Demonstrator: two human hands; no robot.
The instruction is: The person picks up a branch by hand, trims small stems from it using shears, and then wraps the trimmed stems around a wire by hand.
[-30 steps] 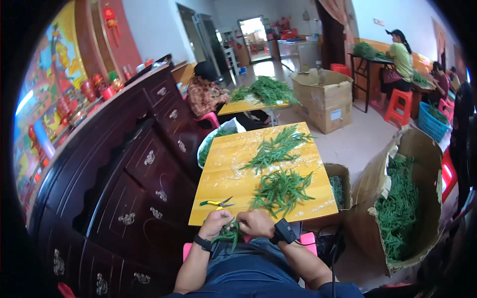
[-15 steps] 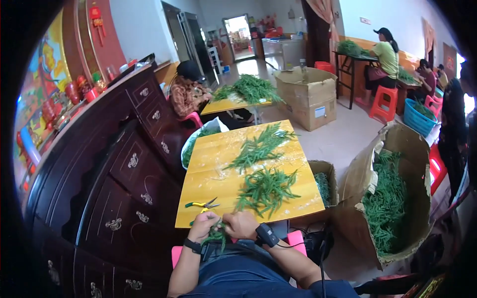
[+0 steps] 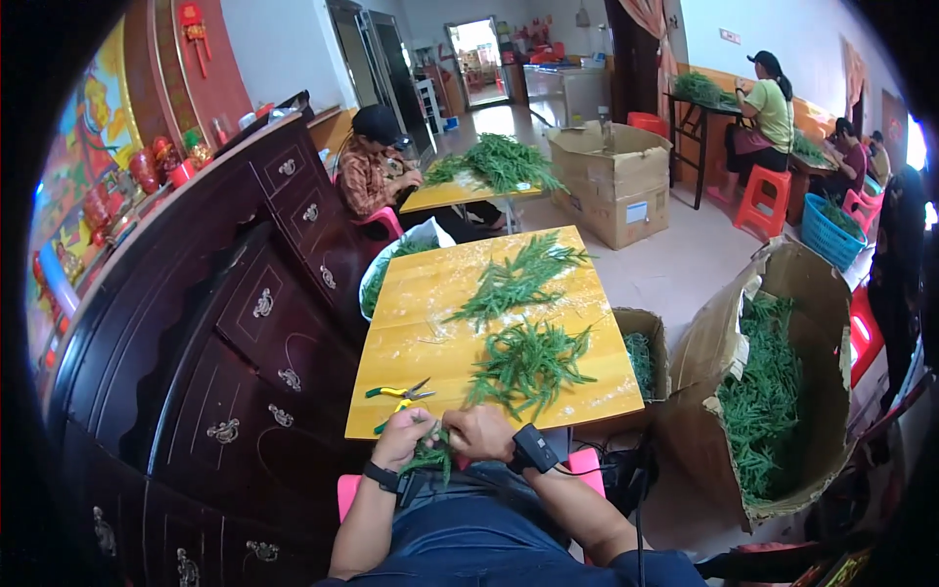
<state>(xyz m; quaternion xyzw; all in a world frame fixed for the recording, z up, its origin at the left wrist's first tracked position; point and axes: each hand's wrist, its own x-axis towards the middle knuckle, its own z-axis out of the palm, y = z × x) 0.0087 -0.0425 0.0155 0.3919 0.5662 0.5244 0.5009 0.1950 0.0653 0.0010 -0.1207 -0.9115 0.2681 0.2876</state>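
At the near edge of the yellow table (image 3: 416, 342), my left hand (image 3: 401, 439) pinches a small bunch of green sprigs (image 3: 430, 462), which hangs down over my lap. My right hand (image 3: 481, 432) is closed right beside it, its fingertips at the top of the same bunch. Just beyond my left hand lie pliers or snips with yellow and green handles (image 3: 399, 393), jaws apart. Two heaps of feathery green sprigs rest on the tabletop: a near heap (image 3: 533, 367) beyond my right hand, and a farther heap (image 3: 523, 279).
Right of the table stand a small box (image 3: 663, 338) and a large torn carton (image 3: 685, 377), both holding greenery. A white sack (image 3: 377, 272) sits at its left, beside a dark drawer cabinet (image 3: 196, 342). Co-workers (image 3: 370, 176) sit at other tables; another carton (image 3: 626, 191) stands ahead.
My view has shifted slightly. Both hands stay together at the table edge on the sprigs, with small finger movements. The co-worker at far right has raised a hand toward the face.
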